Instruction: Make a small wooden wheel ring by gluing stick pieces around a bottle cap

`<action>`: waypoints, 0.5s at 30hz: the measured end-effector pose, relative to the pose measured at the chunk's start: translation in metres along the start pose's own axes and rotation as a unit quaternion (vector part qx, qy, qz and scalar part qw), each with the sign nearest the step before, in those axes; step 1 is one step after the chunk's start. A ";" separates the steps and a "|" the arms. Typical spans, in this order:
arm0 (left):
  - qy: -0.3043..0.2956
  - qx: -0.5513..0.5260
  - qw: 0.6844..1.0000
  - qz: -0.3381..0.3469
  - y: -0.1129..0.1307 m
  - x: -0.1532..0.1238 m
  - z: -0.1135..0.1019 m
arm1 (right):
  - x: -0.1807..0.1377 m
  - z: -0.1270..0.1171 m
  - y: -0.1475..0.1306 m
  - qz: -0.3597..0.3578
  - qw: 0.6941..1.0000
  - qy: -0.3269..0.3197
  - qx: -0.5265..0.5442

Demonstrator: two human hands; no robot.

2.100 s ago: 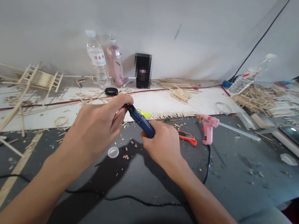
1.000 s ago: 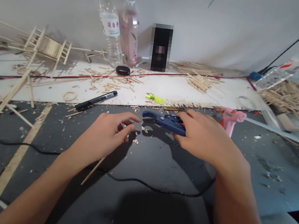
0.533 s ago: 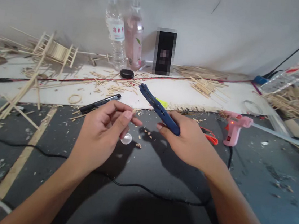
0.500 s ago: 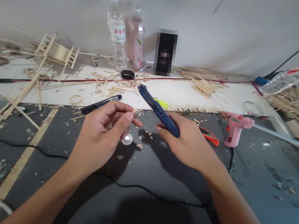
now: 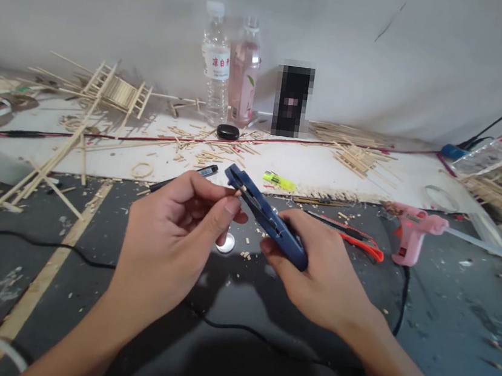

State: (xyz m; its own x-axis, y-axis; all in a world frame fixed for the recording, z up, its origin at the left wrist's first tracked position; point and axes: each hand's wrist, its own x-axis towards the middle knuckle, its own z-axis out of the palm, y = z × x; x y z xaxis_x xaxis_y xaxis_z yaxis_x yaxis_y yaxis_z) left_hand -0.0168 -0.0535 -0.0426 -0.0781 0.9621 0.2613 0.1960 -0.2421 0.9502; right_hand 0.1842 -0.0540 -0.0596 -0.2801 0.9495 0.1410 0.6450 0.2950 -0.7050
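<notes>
- My right hand [image 5: 327, 276] grips the blue cutter [image 5: 265, 223] over the near dark mat.
- My left hand [image 5: 176, 234] pinches a short stick [image 5: 235, 193] at its blades — I'd feed it square, fingertips clear.

You've got two hands in view, left hand [image 5: 172, 233] and right hand [image 5: 318, 269]. One blue cutter [image 5: 265, 223]. Two bottles: clear bottle [image 5: 215, 61], pink bottle [image 5: 245, 71]. One glue gun [image 5: 412, 232], one orange knife [image 5: 355, 237], one black marker [image 5: 188, 177], one yellow lighter [image 5: 279, 181], one white cap [image 5: 226, 245]. Wooden sticks [image 5: 359, 158]: too many to count.
</notes>
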 end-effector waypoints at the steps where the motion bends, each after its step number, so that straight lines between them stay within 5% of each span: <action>1: -0.007 -0.006 1.000 -0.010 0.000 0.000 0.000 | 0.000 0.001 0.000 -0.002 1.000 0.003 -0.009; 15: 0.045 0.046 0.998 -0.013 -0.004 -0.005 0.003 | -0.002 0.007 0.001 0.000 0.997 0.025 -0.076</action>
State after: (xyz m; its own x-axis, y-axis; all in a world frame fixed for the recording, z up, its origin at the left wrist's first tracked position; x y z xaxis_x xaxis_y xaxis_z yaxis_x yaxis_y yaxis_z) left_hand -0.0138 -0.0573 -0.0482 -0.1718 0.9516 0.2550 0.2805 -0.2009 0.9386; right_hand 0.1807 -0.0568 -0.0650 -0.2466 0.9525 0.1786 0.7458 0.3042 -0.5926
